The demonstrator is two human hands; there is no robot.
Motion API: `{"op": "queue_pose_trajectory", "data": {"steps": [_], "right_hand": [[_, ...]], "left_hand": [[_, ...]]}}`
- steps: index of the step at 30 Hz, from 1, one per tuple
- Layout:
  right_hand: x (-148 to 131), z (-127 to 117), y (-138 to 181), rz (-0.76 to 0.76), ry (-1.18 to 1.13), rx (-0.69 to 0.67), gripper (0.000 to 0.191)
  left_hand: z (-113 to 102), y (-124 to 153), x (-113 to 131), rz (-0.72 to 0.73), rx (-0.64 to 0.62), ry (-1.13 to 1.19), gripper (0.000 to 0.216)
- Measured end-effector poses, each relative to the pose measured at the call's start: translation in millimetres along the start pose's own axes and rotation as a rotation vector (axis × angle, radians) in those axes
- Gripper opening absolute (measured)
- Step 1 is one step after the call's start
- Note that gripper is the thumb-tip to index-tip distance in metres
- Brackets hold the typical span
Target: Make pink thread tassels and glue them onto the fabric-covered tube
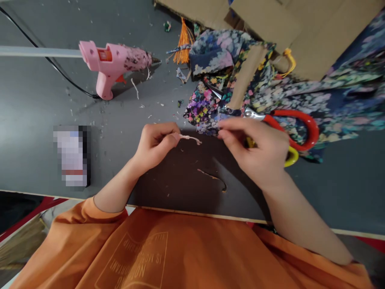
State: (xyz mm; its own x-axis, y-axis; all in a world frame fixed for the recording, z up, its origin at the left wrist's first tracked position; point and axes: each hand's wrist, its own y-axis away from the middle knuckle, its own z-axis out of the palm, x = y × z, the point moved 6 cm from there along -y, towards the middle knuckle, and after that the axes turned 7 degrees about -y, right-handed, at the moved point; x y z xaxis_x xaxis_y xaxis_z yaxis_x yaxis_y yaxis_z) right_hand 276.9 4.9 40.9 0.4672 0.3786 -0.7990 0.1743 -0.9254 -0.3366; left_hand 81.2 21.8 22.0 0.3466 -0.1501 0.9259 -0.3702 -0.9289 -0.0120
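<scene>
My left hand (156, 142) is closed in a pinch on a thin pale strand of dried glue (190, 138) that sticks out to the right. My right hand (255, 146) is curled, its fingertips pinching the edge of a floral fabric piece (207, 108) just above it. Red-handled scissors (288, 126) lie on the fabric right behind my right hand, blades pointing left. A pink glue gun (116, 64) rests on the grey table at the upper left, nozzle pointing right.
Cardboard sheets (300, 28) lie at the top right under more floral cloth (345, 96). An orange tassel (184, 44) sits near the fabric. A black cable (54, 66) crosses the upper left. A blurred rectangular object (72, 155) lies at the left. Scraps dot the grey table (36, 120).
</scene>
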Motion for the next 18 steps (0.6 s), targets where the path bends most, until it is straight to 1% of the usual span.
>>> {"op": "queue_pose_trajectory", "data": {"steps": [1, 3, 5, 8, 10, 13, 16, 18], "right_hand": [[-5, 6, 0, -0.049, 0.028, -0.054, 0.010], [-12, 13, 0, -0.104, 0.063, -0.099, 0.012], [-14, 18, -1, -0.082, 0.019, -0.125, 0.008], [-15, 26, 1, -0.004, -0.120, -0.176, 0.025], [-16, 31, 4, 0.005, -0.145, -0.176, 0.023], [-15, 34, 6, 0.000, -0.137, -0.136, 0.011], [-12, 36, 7, 0.001, -0.139, -0.123, 0.007], [-10, 37, 7, -0.009, -0.135, -0.119, 0.006]], "left_hand": [[1, 0, 2, 0.006, -0.020, -0.034, 0.028], [3, -1, 4, 0.024, -0.054, -0.096, 0.027], [5, -2, 6, 0.058, -0.081, -0.139, 0.026], [9, -3, 8, 0.129, -0.105, -0.202, 0.024], [12, -3, 10, 0.176, -0.111, -0.252, 0.024], [15, -3, 12, 0.242, -0.108, -0.320, 0.022], [15, -2, 15, 0.296, -0.085, -0.382, 0.020], [15, -1, 15, 0.331, -0.045, -0.430, 0.017]]}}
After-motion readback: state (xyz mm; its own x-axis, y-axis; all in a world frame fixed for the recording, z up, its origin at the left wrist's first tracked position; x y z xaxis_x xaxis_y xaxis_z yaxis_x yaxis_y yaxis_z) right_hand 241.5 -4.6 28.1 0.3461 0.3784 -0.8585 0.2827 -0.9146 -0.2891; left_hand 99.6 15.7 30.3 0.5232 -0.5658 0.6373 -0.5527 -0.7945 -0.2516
